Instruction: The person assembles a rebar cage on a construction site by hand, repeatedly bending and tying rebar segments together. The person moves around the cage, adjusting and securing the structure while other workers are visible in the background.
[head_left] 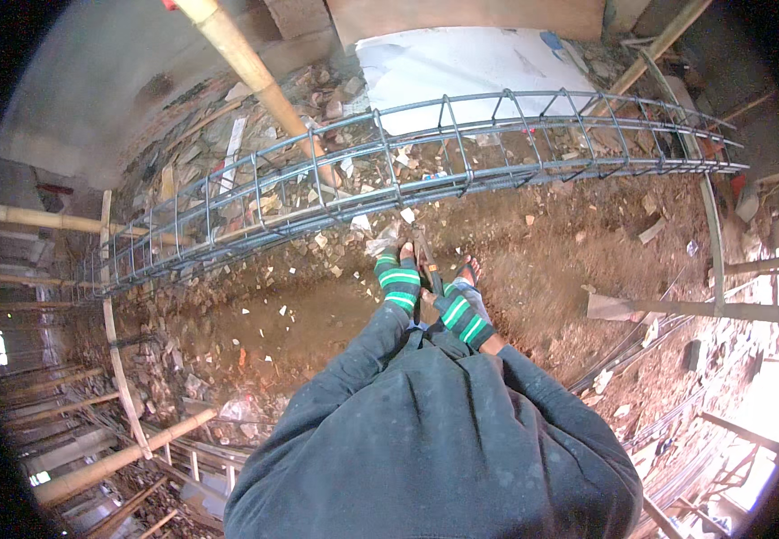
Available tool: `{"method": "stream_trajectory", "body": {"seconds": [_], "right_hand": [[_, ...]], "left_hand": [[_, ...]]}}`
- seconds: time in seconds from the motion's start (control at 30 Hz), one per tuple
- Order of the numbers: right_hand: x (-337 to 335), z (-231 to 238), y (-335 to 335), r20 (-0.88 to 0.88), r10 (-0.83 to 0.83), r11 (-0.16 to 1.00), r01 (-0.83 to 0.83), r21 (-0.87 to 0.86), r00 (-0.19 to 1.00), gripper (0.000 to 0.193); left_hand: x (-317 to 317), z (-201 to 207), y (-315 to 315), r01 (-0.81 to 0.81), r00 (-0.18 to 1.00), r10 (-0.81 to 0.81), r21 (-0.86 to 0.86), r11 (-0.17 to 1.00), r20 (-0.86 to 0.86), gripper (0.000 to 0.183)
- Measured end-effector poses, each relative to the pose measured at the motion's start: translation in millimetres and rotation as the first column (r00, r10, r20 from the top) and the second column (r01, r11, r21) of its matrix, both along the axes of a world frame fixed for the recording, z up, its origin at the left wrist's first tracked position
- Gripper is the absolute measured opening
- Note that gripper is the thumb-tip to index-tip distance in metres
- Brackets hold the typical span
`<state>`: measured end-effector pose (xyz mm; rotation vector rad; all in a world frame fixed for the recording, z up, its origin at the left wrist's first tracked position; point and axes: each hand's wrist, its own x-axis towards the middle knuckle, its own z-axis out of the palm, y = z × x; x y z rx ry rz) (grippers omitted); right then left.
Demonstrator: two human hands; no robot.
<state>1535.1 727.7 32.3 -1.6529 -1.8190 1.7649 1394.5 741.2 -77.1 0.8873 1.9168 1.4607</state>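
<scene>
**Dark tool between two gloved hands, pointed away from the body**

A dark, slender, long-handled metal tool (428, 262) is seen in the middle of the view, low in front of the wearer's body. It lies between the hands: to the right of the left hand (399, 280), in a black fingerless glove with green and pale stripes, and ahead of the right hand (461, 314), gloved to match. Its near end is met by the right hand's fingers. That grip is judged to be narrow and closed on the handle. Whether the tool is also held by the left grip cannot be told; its far part is flanked closely by the left hand, which is set farther forward.

The relation judged to matter most for any coming move is this alignment: the tool's long axis is directed forward from the right grip, with the far end angled slightly leftward. A long, grey steel-bar cage (371, 193) is seen beyond that end, its long axis laid crosswise and bowed by the lens. The tool is pointed toward it, with a gap left in the view; true depth cannot be judged. Brown, rubble-strewn earth (551, 242) is seen beneath.
</scene>
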Motion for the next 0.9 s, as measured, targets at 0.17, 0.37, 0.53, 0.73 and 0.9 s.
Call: {"method": "stream_trajectory", "body": {"seconds": [0.17,0.37,0.53,0.73,0.9], "right_hand": [[-13,-28,-8,-0.184,-0.002,0.99,0.029,0.141,0.983,0.044],[-18,-47,5,0.104,0.239,0.97,-0.242,0.019,0.965,0.051],[-20,-41,-2,-0.018,0.149,0.98,-0.145,0.134,0.989,0.038],[-25,-107,-4,-0.147,-0.164,0.983,0.149,-0.108,0.975,0.036],[-39,-179,14,-0.012,-0.223,0.974,0.223,-0.034,0.975,0.036]], "left_hand": [[-28,-7,-7,0.012,0.99,-0.005,0.055,0.998,-0.143,0.024],[-67,-35,-20,0.121,0.814,-0.076,0.041,0.992,-0.576,0.027],[-87,-17,-17,0.179,0.775,-0.212,-0.114,0.977,-0.595,0.032],[-101,-12,11,-0.264,0.957,0.252,0.068,0.962,0.147,0.017],[-114,-41,10,-0.241,0.97,0.241,0.0,0.97,-0.017,0.024]]}}
